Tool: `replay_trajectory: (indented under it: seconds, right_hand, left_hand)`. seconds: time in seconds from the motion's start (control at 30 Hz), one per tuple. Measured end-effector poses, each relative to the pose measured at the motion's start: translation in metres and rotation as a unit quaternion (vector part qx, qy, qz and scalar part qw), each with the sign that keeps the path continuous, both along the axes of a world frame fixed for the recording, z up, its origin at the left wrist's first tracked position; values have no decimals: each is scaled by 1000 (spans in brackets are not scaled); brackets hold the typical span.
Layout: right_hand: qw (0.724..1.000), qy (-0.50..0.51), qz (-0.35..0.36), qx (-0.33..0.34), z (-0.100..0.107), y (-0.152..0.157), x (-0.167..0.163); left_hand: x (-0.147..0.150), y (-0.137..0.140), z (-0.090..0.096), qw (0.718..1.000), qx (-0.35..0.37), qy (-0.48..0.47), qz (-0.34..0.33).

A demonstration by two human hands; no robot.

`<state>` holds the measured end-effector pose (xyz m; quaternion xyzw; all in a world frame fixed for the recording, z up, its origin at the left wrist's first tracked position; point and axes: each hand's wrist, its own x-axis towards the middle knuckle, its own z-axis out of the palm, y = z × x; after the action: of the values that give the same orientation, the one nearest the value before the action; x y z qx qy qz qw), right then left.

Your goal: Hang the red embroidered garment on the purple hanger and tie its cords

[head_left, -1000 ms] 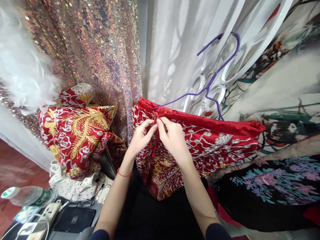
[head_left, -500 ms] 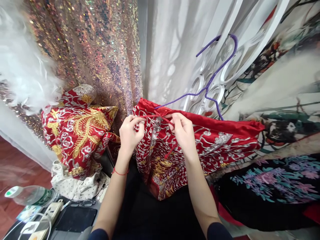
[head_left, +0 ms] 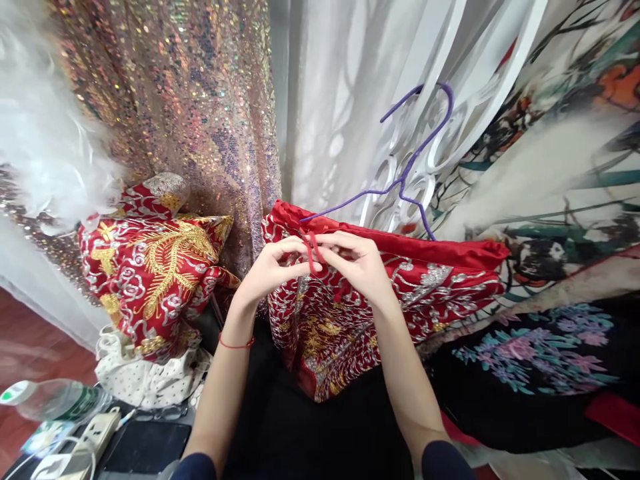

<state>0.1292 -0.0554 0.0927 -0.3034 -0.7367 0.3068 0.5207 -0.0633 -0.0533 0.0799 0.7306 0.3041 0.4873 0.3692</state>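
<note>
Both hands meet at the waistband of a red embroidered skirt with silver and gold patterns, spread over my lap. My left hand pinches a thin red cord between thumb and fingers. From the other side, my right hand grips the same cord, its fingertips nearly touching those of the left. The cord loops upright around the fingertips; whether it is knotted cannot be made out. Just above the waistband, a purple hanger hangs at a tilt, its lower left arm reaching the red cloth.
On the left lies a folded red-and-gold embroidered garment on white dotted cloth. Near it are a plastic bottle, a power strip and a black phone. Black floral fabric is at right, a sequin curtain behind.
My hands have come together from either side, and the cord that was stretched between them is now looped at the fingertips. The view has shifted slightly.
</note>
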Motion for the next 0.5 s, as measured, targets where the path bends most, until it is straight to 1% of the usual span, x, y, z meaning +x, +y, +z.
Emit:
replay_trajectory:
  seconds: [0.1,0.2,0.33,0.5]
  right_hand:
    - [991,-91,3,95,3,-1,-1]
    - [978,-148,-34,145,1,-3,-2]
    - [967,-163,-115,157,-9,-5,-6]
    - [968,-119,-174,137,-17,-4,-8]
  left_hand:
    - [-3,0,0,1000,-10,25,-7]
    - [-5,1,-1,999,-16,33,1]
    - [-2,-1,-1,998,-21,-15,50]
    - [2,4,-6,989,-7,-85,124]
